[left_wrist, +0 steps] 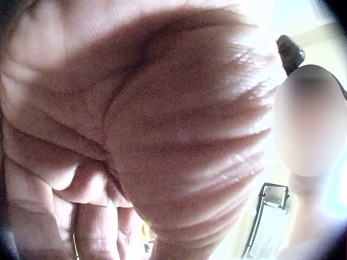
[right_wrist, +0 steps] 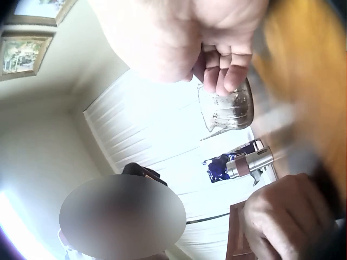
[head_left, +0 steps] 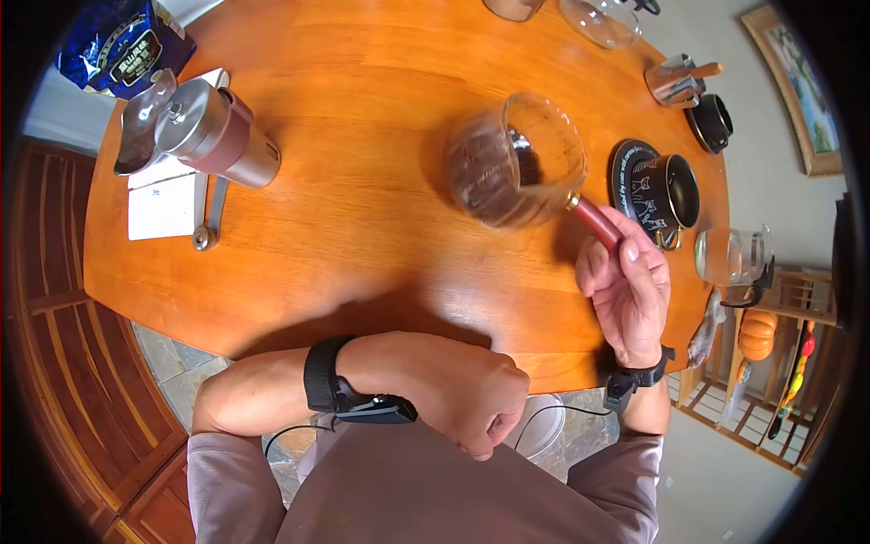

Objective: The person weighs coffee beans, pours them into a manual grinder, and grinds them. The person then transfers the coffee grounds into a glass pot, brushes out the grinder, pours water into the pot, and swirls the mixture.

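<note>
My right hand [head_left: 634, 281] grips the red-brown handle [head_left: 596, 224] of a glass coffee server [head_left: 480, 181]. The server is held tilted over the wooden table, with a little dark liquid showing inside; its outline is slightly blurred. In the right wrist view, the ribbed glass server [right_wrist: 230, 111] appears beyond the curled fingers. My left hand [head_left: 471, 390] is in front of my body by the table's near edge, its fingers loosely curled around nothing. Close to the right hand, a black cup [head_left: 681, 192] stands on a black round coaster [head_left: 625, 163] with printed lettering.
At the left, a coffee grinder [head_left: 240, 145] with a crank stands near a white box [head_left: 163, 208] and a blue bag [head_left: 127, 50]. Along the right edge are a glass pitcher [head_left: 729, 257], another black cup [head_left: 711, 124] and a metal holder [head_left: 672, 83]. Glassware [head_left: 598, 20] sits at the far side.
</note>
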Demonstrator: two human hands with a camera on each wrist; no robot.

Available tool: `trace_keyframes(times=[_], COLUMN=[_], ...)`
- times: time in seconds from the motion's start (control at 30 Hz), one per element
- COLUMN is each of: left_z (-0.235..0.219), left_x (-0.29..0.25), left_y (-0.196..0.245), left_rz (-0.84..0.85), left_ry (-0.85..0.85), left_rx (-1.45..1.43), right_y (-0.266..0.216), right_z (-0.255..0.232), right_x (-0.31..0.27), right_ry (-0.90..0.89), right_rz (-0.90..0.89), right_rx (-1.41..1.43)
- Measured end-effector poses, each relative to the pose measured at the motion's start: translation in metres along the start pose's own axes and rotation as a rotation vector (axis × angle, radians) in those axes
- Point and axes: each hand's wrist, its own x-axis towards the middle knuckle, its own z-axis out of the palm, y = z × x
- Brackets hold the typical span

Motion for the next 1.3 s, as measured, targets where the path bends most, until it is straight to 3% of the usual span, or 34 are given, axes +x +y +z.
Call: trace_keyframes(times=[0.1,0.27,0.4,0.5,0.63,0.87,1.0,1.17,1.3], left_z=[-0.002,-0.002,0.0,-0.002,0.003,0.001,0.002,0.001,-0.001], left_x=[0.0,0.0,0.001,0.0,0.001,0.001,0.002,0.001,0.002], left_y=[0.003,0.003,-0.002,0.002,-0.004,-0.002,-0.004,-0.002,-0.001], left_rz=[-0.002,-0.008,-0.017,-0.005,0.001,0.025,0.005,-0.006,0.014], left_ry=[-0.008,-0.008,-0.007,-0.008,0.01,0.007,0.0,0.002,-0.007], left_rx=[0.006,0.001,0.017,0.013,0.022,0.058,0.028,0.061,0.046], right_y=[0.002,0.001,0.001,0.005,0.001,-0.001,-0.001,-0.002,0.0], right_z=[-0.001,0.01,0.003,0.007,0.01,0.01,0.011,0.007,0.014], right_x=[0.001,0.001,-0.001,0.0,-0.002,-0.002,-0.004,-0.005,-0.003], right_ry=[-0.135,-0.062,-0.137,-0.281,-0.223,-0.291,-0.216,-0.31,-0.333], right_rz=[0.059,0.087,0.143,0.177,0.168,0.278,0.24,0.352,0.327], right_rx=[0.102,0.098,0.172,0.161,0.171,0.254,0.272,0.309,0.337])
